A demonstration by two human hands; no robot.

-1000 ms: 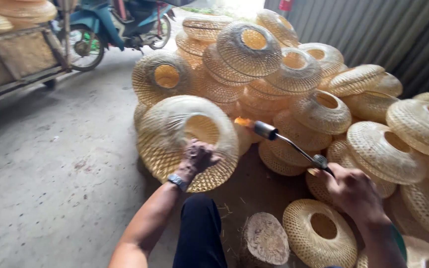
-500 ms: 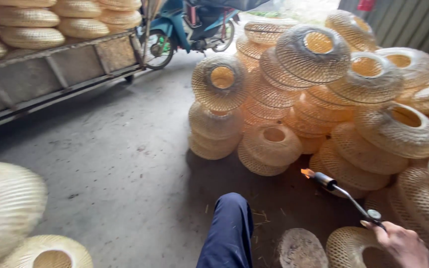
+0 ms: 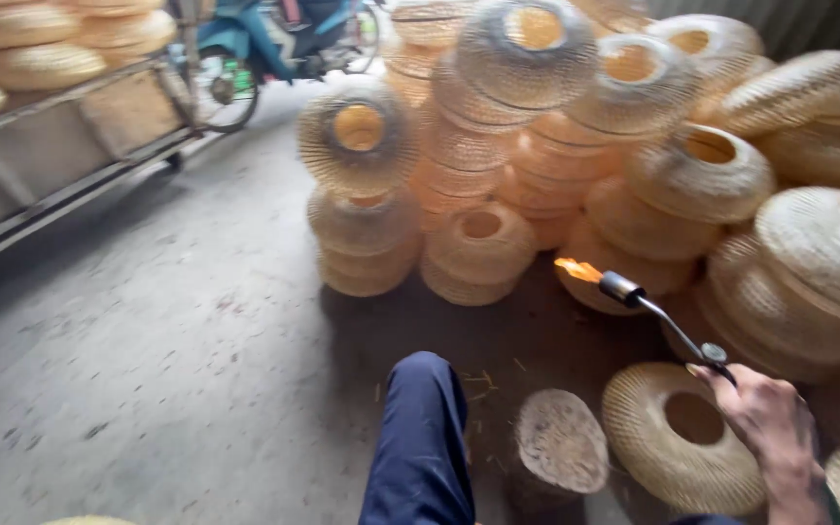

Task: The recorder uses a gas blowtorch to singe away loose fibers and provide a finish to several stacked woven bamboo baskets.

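Fingers [image 3: 731, 381] of right hand [image 3: 768, 428] curled tight around the gas torch [image 3: 668, 321], low right: thin dark bent tube, metal nozzle, orange flame [image 3: 577, 269] licking toward stacked woven bamboo lampshades [image 3: 556, 165]. Hemmed by shades right and ahead, wooden stump [image 3: 561, 449] and blue-trousered knee [image 3: 422, 428] below; bare concrete floor [image 3: 148, 369] open leftward, up to a loaded cart [image 3: 60, 146].

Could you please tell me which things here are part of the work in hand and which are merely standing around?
In use:
right hand
lit gas torch
woven bamboo shade by the hand
stacked woven shades

Standing about:
wooden stump
motorbike
loaded cart
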